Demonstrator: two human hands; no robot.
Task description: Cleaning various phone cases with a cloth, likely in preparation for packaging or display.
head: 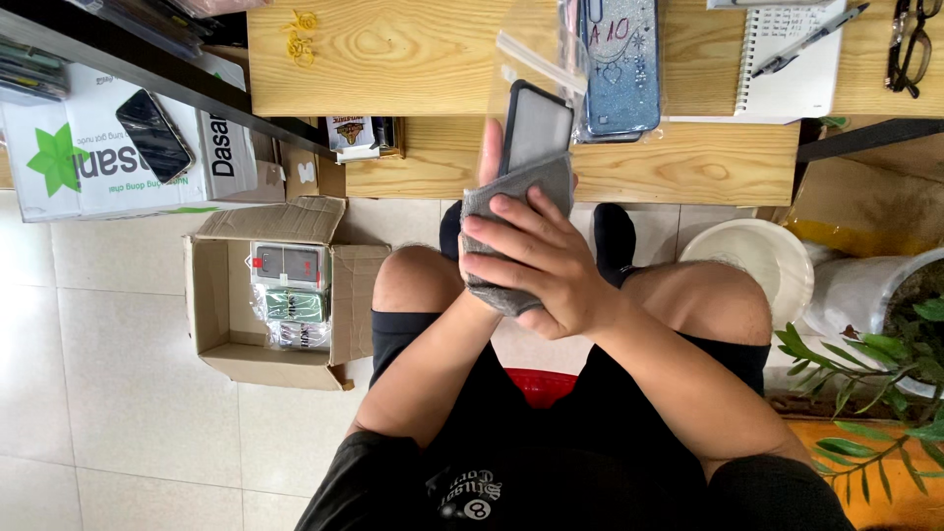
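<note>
A black phone case (536, 128) stands up out of a grey cloth (521, 192) in front of me, above my knees. My right hand (539, 264) lies over the cloth and presses it against the case's lower half. My left hand (489, 152) is behind the case, mostly hidden, with only a thumb or finger edge showing beside the case. A blue glitter phone case (621, 64) in a clear plastic bag lies on the wooden table (413, 59) just beyond.
An open cardboard box (211, 305) with packaged cases sits on the tiled floor at left. A white box with a phone (154, 136) on it stands farther left. A notebook with a pen (792, 54), glasses (910, 44), a white bucket (762, 256) and a plant (875, 374) are at right.
</note>
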